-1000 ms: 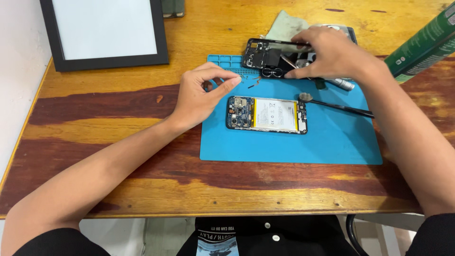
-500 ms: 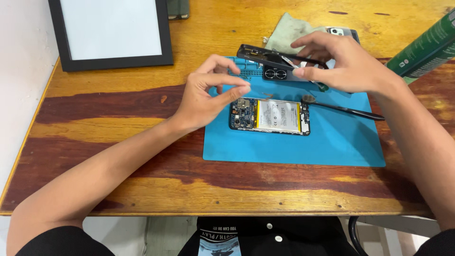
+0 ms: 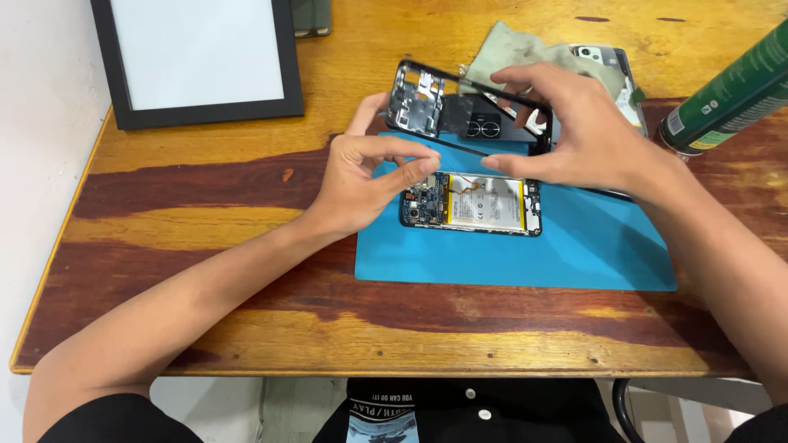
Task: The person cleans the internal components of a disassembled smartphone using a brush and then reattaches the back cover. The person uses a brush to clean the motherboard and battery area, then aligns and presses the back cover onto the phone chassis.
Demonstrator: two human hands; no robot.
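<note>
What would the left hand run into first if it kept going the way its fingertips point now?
The left hand points rightward, fingertips pinched just above the opened phone. Straight on, it would likely meet the right hand holding the black phone frame; depth is unclear.

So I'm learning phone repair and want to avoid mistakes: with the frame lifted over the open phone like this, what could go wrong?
1. The black phone frame is held in the air by the left hand and right hand, right above the opened phone; a slip could drop it onto the exposed board and battery.
2. The green spray can lies close beside the right forearm and could get knocked.
</note>
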